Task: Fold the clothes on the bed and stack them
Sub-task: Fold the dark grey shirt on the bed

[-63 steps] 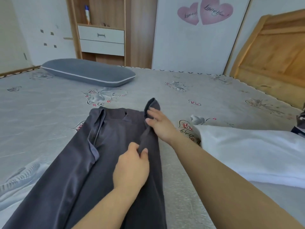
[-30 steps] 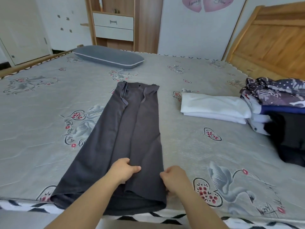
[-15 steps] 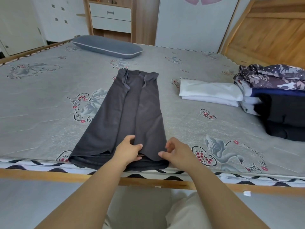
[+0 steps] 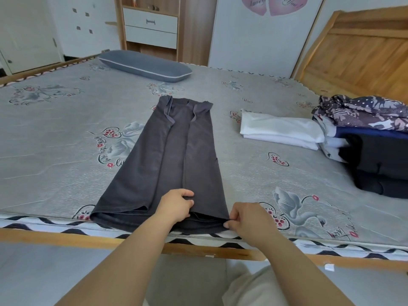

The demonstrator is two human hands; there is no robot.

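Note:
A long dark grey garment (image 4: 176, 155) lies lengthwise on the bed (image 4: 66, 151), its two sides folded in toward the middle. Its near hem reaches the bed's front edge. My left hand (image 4: 176, 205) grips the folded layers at the middle of that hem. My right hand (image 4: 245, 219) pinches the hem's right corner between thumb and fingers. A folded white garment (image 4: 280, 129) lies to the right. Beyond it sits a heap of clothes (image 4: 371, 138), patterned on top, dark below.
A grey pillow (image 4: 145, 66) lies at the far side of the bed. A wooden headboard (image 4: 357, 54) stands at the right, and a wooden shelf unit with white drawers (image 4: 152, 25) stands behind. The bed's wooden rail (image 4: 66, 236) runs along the front edge.
I have stepped back from the garment's far end to its near hem. Both hands left the collar area and now hold the bottom hem. My right hand has closed onto the hem corner.

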